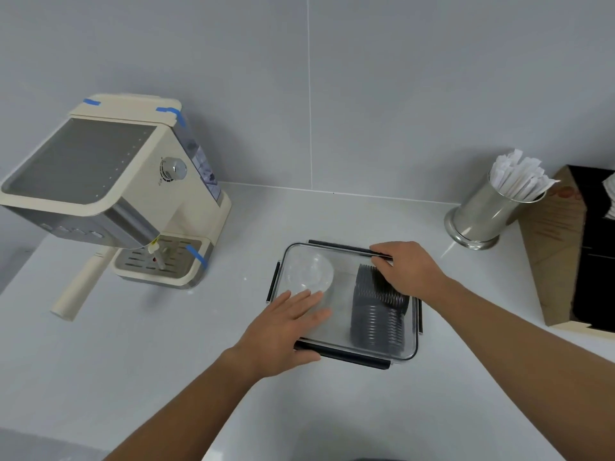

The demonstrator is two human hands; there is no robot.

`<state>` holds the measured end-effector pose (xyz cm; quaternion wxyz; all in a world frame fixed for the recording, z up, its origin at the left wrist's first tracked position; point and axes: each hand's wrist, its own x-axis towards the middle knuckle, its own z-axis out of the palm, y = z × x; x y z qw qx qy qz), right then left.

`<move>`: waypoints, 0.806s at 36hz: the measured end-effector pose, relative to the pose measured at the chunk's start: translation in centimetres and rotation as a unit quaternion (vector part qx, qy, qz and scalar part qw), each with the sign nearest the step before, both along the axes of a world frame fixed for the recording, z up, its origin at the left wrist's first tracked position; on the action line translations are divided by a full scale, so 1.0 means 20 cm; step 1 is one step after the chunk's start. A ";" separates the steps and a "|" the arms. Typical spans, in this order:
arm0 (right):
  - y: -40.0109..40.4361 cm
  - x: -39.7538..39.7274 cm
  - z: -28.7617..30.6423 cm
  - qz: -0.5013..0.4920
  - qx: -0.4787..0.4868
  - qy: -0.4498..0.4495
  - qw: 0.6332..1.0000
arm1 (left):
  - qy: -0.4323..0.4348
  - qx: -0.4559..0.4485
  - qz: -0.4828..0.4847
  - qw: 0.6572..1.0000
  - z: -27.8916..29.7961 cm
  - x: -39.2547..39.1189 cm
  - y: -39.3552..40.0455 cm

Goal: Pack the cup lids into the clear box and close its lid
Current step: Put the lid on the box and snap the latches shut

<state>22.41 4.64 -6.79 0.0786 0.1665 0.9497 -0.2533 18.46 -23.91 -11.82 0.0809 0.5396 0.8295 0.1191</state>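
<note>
The clear box (411, 351) with black latches sits on the grey counter, its clear lid on top. Inside, on the right, lies a row of black cup lids (376, 324); clear cup lids (307, 272) show at the back left. My left hand (286, 331) lies flat on the box lid's front-left part, fingers spread, thumb near the front latch (352, 357). My right hand (407, 269) presses on the back-right part of the lid, its fingertips at the back latch (339, 246).
A cream espresso machine (113, 194) with blue tape stands at the left, its handle pointing toward me. A steel cup of wrapped straws (489, 211) stands at the back right, beside a brown and black carton (572, 254). A grey wall runs behind.
</note>
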 end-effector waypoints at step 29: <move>0.04 -0.05 0.01 -0.034 -0.074 -0.043 0.996 | -0.007 0.028 0.025 0.999 -0.05 0.05 0.01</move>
